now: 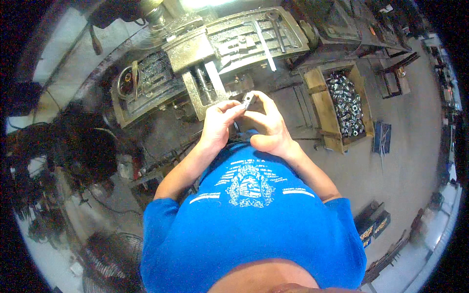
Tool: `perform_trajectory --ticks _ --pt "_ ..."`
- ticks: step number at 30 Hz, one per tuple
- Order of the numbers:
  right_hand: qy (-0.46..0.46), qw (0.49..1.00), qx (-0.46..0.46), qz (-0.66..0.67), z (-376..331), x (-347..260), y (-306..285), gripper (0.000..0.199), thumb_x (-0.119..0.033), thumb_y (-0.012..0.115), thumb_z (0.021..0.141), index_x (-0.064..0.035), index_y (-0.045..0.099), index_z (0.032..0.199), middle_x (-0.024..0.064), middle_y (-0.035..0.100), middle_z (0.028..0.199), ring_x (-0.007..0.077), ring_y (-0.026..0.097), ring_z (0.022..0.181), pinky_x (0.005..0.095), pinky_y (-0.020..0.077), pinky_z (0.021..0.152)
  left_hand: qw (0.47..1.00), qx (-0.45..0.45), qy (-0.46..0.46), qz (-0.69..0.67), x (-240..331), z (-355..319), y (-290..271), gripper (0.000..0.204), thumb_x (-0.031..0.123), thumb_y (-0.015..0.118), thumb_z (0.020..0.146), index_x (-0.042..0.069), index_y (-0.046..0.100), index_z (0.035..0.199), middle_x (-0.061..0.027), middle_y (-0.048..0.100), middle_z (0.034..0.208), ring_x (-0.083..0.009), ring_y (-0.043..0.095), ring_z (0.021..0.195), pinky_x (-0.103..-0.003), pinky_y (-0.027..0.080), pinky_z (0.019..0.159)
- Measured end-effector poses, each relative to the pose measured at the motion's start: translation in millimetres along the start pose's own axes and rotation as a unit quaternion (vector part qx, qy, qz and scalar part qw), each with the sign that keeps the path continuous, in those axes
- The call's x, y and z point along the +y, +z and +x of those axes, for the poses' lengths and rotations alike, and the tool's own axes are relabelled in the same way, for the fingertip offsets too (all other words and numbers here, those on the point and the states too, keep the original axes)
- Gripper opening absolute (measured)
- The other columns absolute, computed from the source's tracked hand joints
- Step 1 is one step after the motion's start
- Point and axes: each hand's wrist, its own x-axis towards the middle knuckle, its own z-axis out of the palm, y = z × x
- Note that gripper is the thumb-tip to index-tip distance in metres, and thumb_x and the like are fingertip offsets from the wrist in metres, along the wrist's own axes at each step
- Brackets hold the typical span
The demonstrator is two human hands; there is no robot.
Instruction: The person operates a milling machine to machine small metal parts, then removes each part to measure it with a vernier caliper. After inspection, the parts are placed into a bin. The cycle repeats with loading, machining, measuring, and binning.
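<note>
Both hands meet in front of my blue shirt, close to the near edge of a milling machine table. Between their fingertips is a small shiny metal part [248, 99] with a dark hole in its face. My left hand [219, 122] pinches it from the left, thumb and fingers pressed together. My right hand [268, 124] grips its upper right side with curled fingers. Just beyond the hands lies the machine's metal table [288, 29], strewn with chips. A wooden crate [320, 107] full of similar-looking shiny metal parts [346, 105] stands to the right.
A wrench [277, 33] and a long flat bar [264, 46] lie on the machine table, the bar overhanging its near edge. A blue bin [382, 137] sits on the floor right of the crate. A fan [115, 259] stands at lower left, and small dark bins [371, 227] at lower right.
</note>
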Motion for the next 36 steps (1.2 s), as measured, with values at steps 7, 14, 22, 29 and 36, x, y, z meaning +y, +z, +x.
perform_trajectory --ticks 7,14,22,29,36 --pt "0.028 0.999 0.002 0.028 -13 15 -9 0.053 -0.016 0.059 0.049 -0.0047 0.062 0.101 0.0265 0.036 0.126 0.0394 0.040 0.114 0.0415 0.0347 0.095 0.998 -0.040 -0.036 0.026 -8 6 10 0.017 0.011 0.062 0.080 0.000 0.059 0.092 -0.0056 0.063 0.080 -0.0127 0.060 0.073 -0.023 0.046 0.067" --pt "0.063 0.990 0.107 -0.063 -48 68 -90 0.048 -0.006 0.054 0.050 -0.0028 0.065 0.097 0.0175 0.047 0.117 0.0286 0.051 0.106 0.0343 0.0402 0.091 0.996 0.001 -0.034 0.078 7 -12 -17 0.018 0.015 0.058 0.083 -0.001 0.058 0.092 -0.0106 0.064 0.079 -0.0180 0.062 0.074 -0.028 0.048 0.071" --pt "0.059 0.997 0.020 -0.039 -59 46 -99 0.046 -0.010 0.056 0.053 -0.0052 0.065 0.098 0.0179 0.043 0.126 0.0308 0.045 0.113 0.0353 0.0371 0.094 0.996 -0.004 -0.056 0.066 0 -32 -9 0.015 0.011 0.056 0.082 -0.001 0.058 0.090 -0.0097 0.063 0.076 -0.0167 0.062 0.071 -0.027 0.048 0.070" --pt "0.042 0.999 0.012 -0.013 -65 49 -90 0.046 -0.015 0.056 0.051 -0.0035 0.065 0.095 0.0199 0.043 0.126 0.0329 0.045 0.112 0.0374 0.0355 0.095 0.996 -0.012 -0.063 0.065 -5 -29 -6 0.015 0.009 0.058 0.081 -0.002 0.058 0.091 -0.0092 0.062 0.077 -0.0179 0.062 0.073 -0.029 0.049 0.071" --pt "0.032 0.999 0.021 -0.008 -69 52 -91 0.045 -0.018 0.057 0.052 -0.0038 0.066 0.094 0.0210 0.043 0.126 0.0340 0.044 0.114 0.0384 0.0344 0.096 0.994 -0.010 -0.073 0.079 -8 -26 -8 0.014 0.009 0.056 0.083 -0.002 0.058 0.091 -0.0091 0.062 0.077 -0.0185 0.062 0.074 -0.030 0.049 0.072"
